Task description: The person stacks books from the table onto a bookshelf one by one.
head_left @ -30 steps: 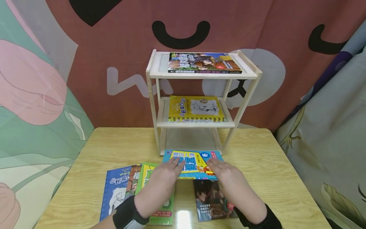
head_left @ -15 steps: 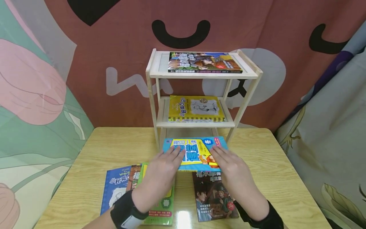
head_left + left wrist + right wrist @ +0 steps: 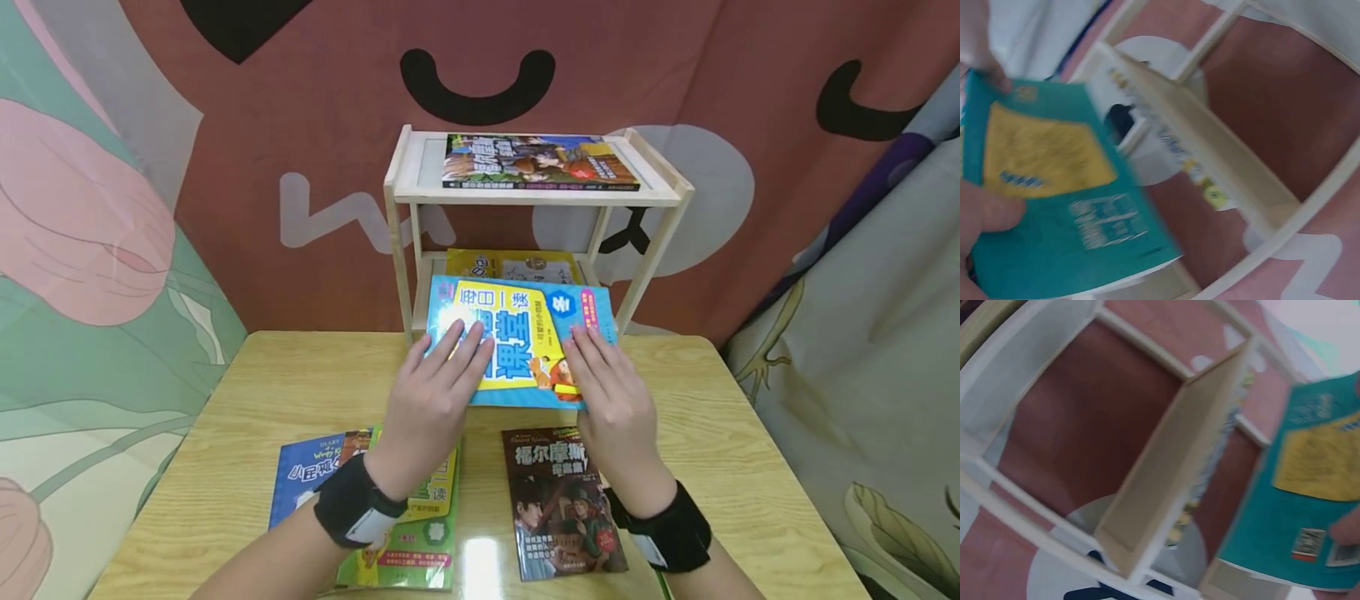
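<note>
Both hands hold a light-blue book (image 3: 517, 333) with a yellow title panel, raised above the table in front of the shelf rack. Fingers of my left hand (image 3: 431, 404) lie across its left part, and its thumb (image 3: 994, 209) presses the underside in the left wrist view. My right hand (image 3: 618, 408) grips the right side the same way. Seen from below, the book's back cover (image 3: 1266, 512) is teal with a yellow panel. In the head view the book overlaps the middle shelf and partly hides a yellow book (image 3: 483, 263) lying there.
The wooden rack (image 3: 536, 199) stands at the table's back, with a colourful book (image 3: 540, 162) on top. On the table (image 3: 720, 467), a blue book (image 3: 296, 467), a brown book (image 3: 355, 444) and a green book (image 3: 412, 537) overlap at left. A dark book (image 3: 551, 492) lies at right.
Both hands have raised the light-blue book from low in front of the bottom shelf to the height of the middle shelf, uncovering more of the dark book and hiding part of the yellow one.
</note>
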A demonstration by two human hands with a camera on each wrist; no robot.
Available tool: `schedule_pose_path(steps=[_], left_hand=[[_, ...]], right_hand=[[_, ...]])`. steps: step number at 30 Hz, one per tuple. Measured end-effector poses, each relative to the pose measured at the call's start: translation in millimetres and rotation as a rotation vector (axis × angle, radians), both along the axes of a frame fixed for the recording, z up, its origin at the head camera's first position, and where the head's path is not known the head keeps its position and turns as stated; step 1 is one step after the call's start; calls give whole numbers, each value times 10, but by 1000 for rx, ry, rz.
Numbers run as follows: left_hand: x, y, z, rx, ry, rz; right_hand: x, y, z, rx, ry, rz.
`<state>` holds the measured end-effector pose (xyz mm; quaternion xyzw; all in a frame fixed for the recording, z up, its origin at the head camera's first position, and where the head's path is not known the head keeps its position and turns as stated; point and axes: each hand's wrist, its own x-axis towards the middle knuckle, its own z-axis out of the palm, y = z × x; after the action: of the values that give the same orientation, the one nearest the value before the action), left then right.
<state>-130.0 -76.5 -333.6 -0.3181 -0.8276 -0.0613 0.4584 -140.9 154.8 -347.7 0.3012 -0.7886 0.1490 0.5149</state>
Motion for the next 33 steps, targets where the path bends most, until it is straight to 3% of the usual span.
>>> schedule_pose_path(steps=[5,9,16,21,28,33], left_hand=[[-278,30,-30,18,127,12],[-460,33,-40,0,138,43],[-682,54,-80,-42,59,100],[-801,33,-127,-28,6,93],[-852,2,-164,-61,-60,92],[-860,10,-142,-96,-169,91]], right_hand=[[-270,23,9,15,106,-34],[-483,55,11,53,106,-38],[-741,95,-28,100,24,-67],[-827,62,-53,122,-76,-118],[-870,50,-87,147,-172,-133],[-874,92,-95,148,-245,-99]])
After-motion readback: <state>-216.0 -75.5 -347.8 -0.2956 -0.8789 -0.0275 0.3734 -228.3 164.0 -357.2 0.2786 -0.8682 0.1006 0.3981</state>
